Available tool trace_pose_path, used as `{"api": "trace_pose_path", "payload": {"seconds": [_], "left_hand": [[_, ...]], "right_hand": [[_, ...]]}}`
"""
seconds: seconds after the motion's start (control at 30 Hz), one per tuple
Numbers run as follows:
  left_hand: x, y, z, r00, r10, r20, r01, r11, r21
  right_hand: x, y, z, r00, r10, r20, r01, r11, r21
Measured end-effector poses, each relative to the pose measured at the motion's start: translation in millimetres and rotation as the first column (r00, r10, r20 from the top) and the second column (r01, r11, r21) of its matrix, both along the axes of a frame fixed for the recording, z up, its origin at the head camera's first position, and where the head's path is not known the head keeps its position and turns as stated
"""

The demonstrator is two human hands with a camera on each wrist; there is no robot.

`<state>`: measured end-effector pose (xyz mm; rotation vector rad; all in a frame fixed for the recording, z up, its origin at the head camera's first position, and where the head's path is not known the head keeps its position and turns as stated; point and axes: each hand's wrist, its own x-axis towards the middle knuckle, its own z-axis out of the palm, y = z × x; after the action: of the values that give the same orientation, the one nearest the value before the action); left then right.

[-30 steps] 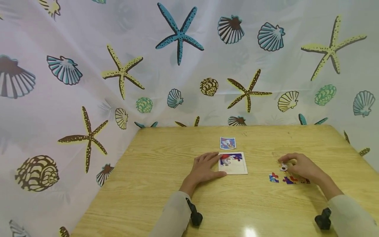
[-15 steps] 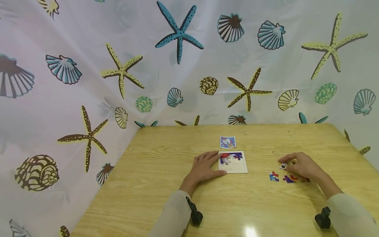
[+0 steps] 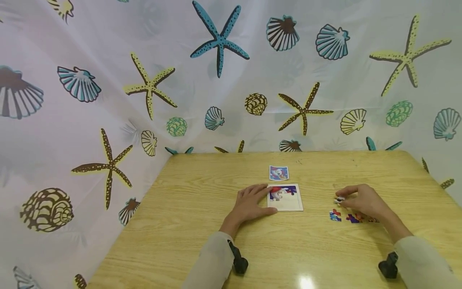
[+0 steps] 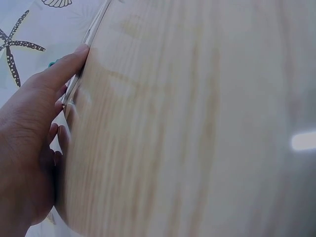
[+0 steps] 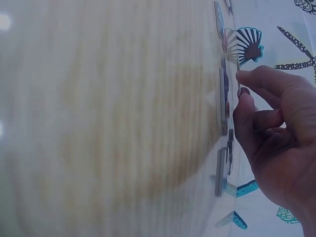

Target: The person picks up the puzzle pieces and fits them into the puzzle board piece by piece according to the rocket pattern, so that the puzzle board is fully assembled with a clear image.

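The head camera looked forward and down across the table (image 3: 202, 184) from well back, taking in the left hand (image 3: 249, 204) at lower centre, the right hand (image 3: 369, 202) at lower right and, over the upper half, the patterned curtain (image 3: 234, 72). The left wrist view, close and low, skimmed the table sideways, sharing the left hand, at its left edge, with the head view. The right wrist view, also near and sideways, shared with the latter the right hand, at its right edge, and the puzzle pieces (image 3: 335, 216), edge-on right of centre.
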<state>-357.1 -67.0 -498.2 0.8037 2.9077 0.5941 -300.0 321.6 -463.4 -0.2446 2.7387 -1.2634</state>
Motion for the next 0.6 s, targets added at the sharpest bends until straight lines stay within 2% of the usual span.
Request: {"api": "trace_pose_path", "payload": {"seconds": [0.27, 0.6], "left_hand": [[-0.4, 0.1, -0.6, 1.0, -0.006, -0.008, 0.006, 1.0, -0.008], [-1.2, -0.6, -2.8, 1.0, -0.014, -0.004, 0.014, 1.0, 0.006]], "right_hand": [[-4.4, -17, 2.0, 1.0, 0.009, 0.017, -0.007, 0.993, -0.116], [-11.3, -44, 1.3, 0.999, 0.033, 0.033, -0.027, 0.989, -0.149]]}}
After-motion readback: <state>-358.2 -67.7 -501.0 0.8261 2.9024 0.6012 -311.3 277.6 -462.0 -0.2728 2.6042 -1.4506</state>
